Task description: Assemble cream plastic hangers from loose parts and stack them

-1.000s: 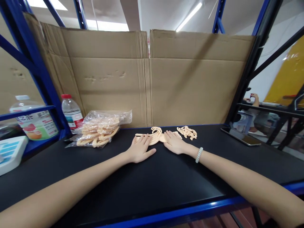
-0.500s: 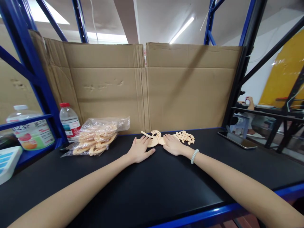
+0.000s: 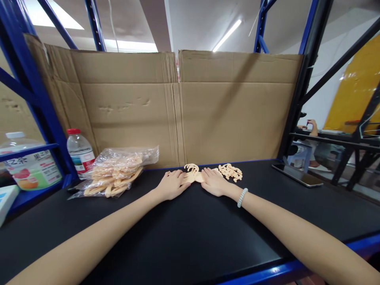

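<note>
The left hand [image 3: 172, 185] has just been shifted on the bundle of pale strands [image 3: 195, 177], which lies on the black table [image 3: 192, 237] with both hands laid over it. The thumb, which was spread out in front of the bundle half a second earlier, is now drawn in against its left side. By this, the left side seems to be taken in hand rather than merely pressed flat, though this is only a judgement.

In the earlier frame, a thin strand could be seen jutting out to the left behind the left fingers [image 3: 177, 174]; it is no longer seen there, and whether it is covered or folded in cannot be told. Curled ends [image 3: 191, 168] are shown at the back of the bundle as before. The right hand [image 3: 214, 183] is kept in nearly the same place on the bundle's right side, its fingers straight and laid flat, with nothing gripped. Whether anything is pinched by the left fingers cannot be told, since their tips are partly hidden. Knobbly pale pieces [image 3: 230, 172] are spread just right of the bundle.
</note>
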